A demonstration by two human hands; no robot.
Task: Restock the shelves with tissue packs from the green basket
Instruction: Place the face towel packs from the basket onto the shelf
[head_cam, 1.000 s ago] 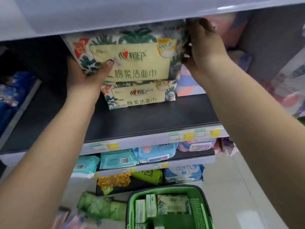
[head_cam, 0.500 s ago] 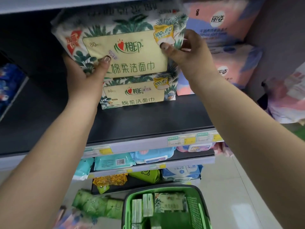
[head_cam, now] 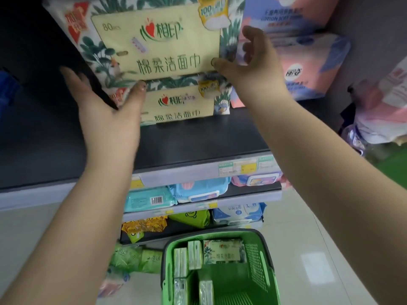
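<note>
Two leaf-print tissue packs stacked on the dark shelf (head_cam: 198, 137)
The upper tissue pack (head_cam: 154, 38) rests on the lower tissue pack (head_cam: 178, 102); left hand (head_cam: 108, 115) and right hand (head_cam: 253, 62) flank it, fingers spread, gripping nothing. More packs wait in the green basket (head_cam: 259, 260), so restocking looks partly done.

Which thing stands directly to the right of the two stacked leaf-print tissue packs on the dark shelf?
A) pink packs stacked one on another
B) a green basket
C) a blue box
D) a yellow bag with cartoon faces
A: the pink packs stand stacked beside the leaf-print tissue packs on the dark shelf, while the green basket sits on the floor below.
</note>
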